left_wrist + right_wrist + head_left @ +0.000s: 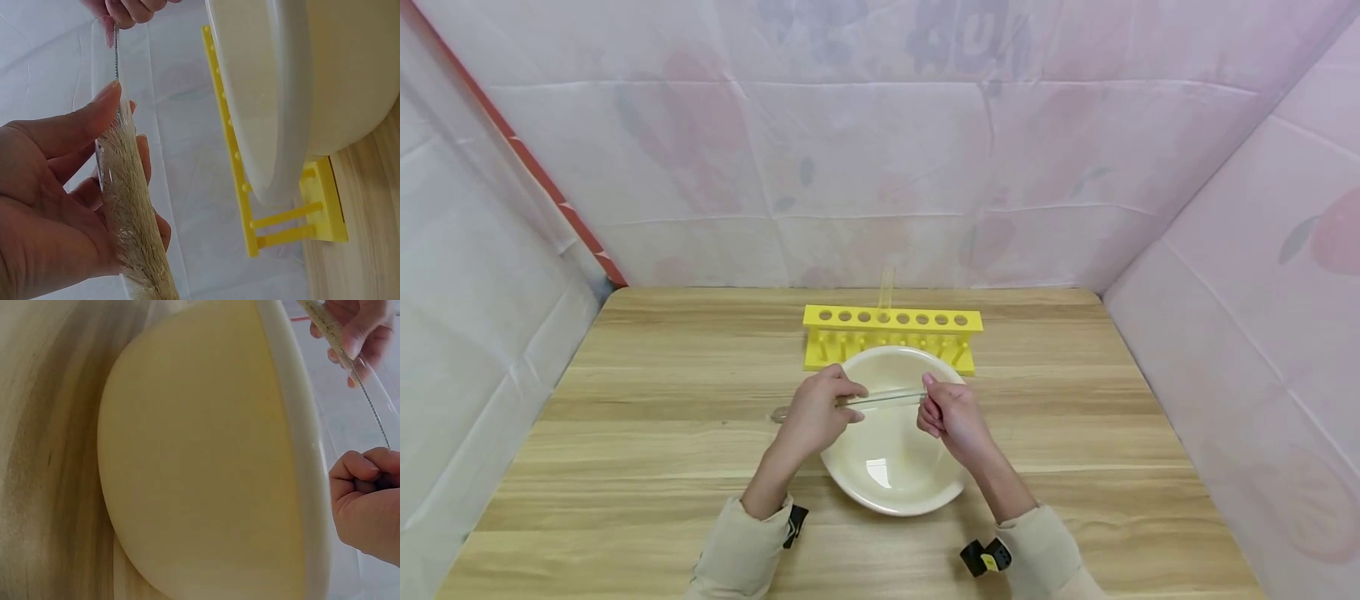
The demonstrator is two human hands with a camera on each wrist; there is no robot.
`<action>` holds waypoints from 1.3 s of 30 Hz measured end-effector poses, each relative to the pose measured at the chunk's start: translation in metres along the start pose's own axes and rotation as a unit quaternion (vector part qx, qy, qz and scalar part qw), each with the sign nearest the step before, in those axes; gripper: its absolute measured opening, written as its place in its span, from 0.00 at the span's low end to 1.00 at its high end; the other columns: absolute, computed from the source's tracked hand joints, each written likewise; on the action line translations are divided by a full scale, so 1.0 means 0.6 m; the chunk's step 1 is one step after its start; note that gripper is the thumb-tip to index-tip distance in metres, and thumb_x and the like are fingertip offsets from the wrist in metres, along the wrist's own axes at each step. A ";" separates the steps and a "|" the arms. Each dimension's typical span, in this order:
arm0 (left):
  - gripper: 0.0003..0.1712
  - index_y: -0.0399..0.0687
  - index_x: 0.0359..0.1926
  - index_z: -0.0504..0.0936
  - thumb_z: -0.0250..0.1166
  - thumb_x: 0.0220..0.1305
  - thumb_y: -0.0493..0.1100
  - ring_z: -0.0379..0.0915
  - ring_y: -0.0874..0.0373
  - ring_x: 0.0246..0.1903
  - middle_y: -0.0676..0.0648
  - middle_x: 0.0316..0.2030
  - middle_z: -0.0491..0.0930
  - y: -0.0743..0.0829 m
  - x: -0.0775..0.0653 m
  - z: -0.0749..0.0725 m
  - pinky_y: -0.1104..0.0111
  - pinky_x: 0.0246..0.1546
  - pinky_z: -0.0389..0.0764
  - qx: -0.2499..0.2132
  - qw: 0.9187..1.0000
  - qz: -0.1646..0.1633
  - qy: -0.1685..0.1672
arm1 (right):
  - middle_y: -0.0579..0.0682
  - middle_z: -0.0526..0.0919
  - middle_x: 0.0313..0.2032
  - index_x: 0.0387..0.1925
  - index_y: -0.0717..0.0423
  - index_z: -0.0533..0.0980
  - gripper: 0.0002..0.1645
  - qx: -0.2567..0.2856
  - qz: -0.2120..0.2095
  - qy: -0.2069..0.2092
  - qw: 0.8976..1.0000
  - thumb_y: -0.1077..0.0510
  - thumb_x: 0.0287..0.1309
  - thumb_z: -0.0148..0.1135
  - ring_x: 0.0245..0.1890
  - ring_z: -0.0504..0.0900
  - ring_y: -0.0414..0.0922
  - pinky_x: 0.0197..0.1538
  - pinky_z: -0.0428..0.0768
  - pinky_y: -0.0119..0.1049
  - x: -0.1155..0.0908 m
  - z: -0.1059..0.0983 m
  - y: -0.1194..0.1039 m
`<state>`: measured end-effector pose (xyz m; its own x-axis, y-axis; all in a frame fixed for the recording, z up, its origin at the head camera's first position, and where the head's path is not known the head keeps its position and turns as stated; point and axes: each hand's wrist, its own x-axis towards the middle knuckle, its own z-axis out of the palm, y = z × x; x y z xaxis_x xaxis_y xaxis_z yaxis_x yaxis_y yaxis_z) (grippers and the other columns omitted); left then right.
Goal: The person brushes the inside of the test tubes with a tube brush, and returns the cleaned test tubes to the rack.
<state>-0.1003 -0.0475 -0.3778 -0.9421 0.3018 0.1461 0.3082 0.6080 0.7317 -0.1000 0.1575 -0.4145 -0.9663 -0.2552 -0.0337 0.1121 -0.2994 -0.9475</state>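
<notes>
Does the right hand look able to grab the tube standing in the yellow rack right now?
Probably not yet: the right hand is gripping the brush's wire handle. Otherwise the way looks free; the standing tube rises from the yellow rack beyond the basin, its upper part unobstructed.

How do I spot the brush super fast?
Find the round cream basin on the wood-grain table. Above it, the person's left hand holds a clear, slim tube. The pale, twisted-wire brush inside is the only bristly thing here.
</notes>
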 end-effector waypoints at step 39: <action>0.12 0.42 0.35 0.85 0.71 0.45 0.32 0.67 0.61 0.29 0.53 0.28 0.74 -0.030 -0.005 -0.009 0.68 0.32 0.72 -0.050 0.998 0.017 -0.024 | 0.44 0.55 0.06 0.06 0.61 0.49 0.34 -0.023 -0.001 0.054 0.998 0.59 0.68 0.43 0.08 0.57 0.39 0.19 0.60 0.29 -0.001 0.013 -0.014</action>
<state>-0.1040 -0.0633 -0.3879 -0.9233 0.3571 0.1413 0.3224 0.5207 0.7905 -0.0984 0.1532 -0.4040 -0.9861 -0.1536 -0.0628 0.1013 -0.2569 -0.9611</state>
